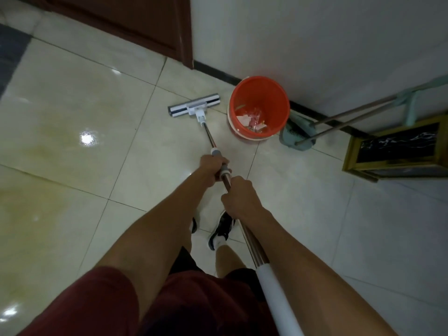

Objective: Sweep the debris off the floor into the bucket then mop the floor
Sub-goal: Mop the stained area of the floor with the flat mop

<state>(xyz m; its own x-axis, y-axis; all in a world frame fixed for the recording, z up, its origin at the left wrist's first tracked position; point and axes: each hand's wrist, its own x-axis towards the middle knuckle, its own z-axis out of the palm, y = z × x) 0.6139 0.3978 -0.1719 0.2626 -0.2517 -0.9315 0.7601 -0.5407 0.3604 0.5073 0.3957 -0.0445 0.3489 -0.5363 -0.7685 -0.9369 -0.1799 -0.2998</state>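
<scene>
Sweeping judged done: scraps of debris (253, 120) already lying inside the orange bucket (259, 88), broom and dustpan (297, 134) parked against the wall beyond and to the right of both hands. Mopping under way. Left hand (213, 168) wrapped round the mop handle (244, 229) at its grey collar; right hand (240, 197) clenched round the metal shaft just behind. Mop head (195, 106) flat on the floor (72, 105) well ahead of the left hand, just left of the bucket. Wet-looking sheen on tiles left of the hands; extent mopped hard to tell. Probably left: more passes over the floor.
</scene>
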